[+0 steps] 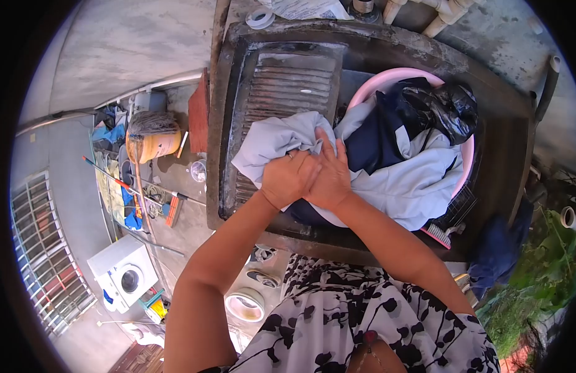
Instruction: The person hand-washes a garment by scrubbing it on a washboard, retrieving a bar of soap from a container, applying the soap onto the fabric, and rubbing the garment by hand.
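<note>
My left hand (287,179) is a closed fist on a bunched light grey garment (282,135), over the ribbed washboard (292,81) of a stone sink. Pressed against it, my right hand (331,180) grips the same cloth, its fingers pointing away from me. The cloth hides part of the fingers. To the right, a pink basin (395,74) holds more light grey cloth (418,186), a navy cloth (375,140) and a shiny black plastic bag (440,112). Grey cloth spills over the basin's near side.
A pink scrubbing brush (438,237) lies by the sink's front right edge, beside a black wire rack (457,208). Dark blue cloth (499,252) hangs at the right corner. On the floor to the left are a yellow bucket (158,144), a broom (172,211) and a white washing machine (126,273).
</note>
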A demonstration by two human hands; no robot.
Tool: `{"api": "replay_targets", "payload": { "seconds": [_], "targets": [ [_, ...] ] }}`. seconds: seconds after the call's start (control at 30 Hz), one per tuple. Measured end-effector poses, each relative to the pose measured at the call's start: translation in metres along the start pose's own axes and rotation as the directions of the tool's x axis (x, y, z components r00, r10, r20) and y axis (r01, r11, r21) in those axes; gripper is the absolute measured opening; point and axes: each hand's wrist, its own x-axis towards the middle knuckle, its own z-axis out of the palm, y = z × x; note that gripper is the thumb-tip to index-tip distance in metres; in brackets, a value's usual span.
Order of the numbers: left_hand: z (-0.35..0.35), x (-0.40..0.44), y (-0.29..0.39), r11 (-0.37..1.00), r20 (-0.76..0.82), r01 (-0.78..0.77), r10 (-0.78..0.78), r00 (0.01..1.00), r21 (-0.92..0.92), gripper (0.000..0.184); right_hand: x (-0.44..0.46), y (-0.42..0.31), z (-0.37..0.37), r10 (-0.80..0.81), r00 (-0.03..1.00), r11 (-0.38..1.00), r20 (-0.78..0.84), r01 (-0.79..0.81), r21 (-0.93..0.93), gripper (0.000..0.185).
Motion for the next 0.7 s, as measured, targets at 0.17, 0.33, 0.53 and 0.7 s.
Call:
{"api": "replay_targets", "payload": {
  "seconds": [0.17,0.33,0.53,0.7],
  "targets": [
    [0.045,0.109,-0.121,0.934,-0.243,0.223,-0.156,0.957,0.278,0.021,0.008,-0.001,0.003,-0.006,0.994,0.998,-0.113,0.013,0.061,0.08],
    [0.022,0.096,-0.113,0.778,-0.125,0.517,-0.508,0.852,0.357,0.038,0.004,0.002,0.003,-0.013,0.99,0.998,-0.137,0.021,0.062,0.079],
    [0.003,0.015,0.023,0.987,0.047,0.139,-0.143,0.989,0.085,0.026,0.001,0.006,0.003,0.002,1.0,0.998,0.006,-0.002,0.065,0.078],
    [0.038,0.093,-0.104,0.873,-0.179,0.276,-0.22,0.959,0.403,0.02,0.009,0.004,0.001,0.001,0.998,0.989,-0.063,0.008,0.145,0.079]
  ]
}}
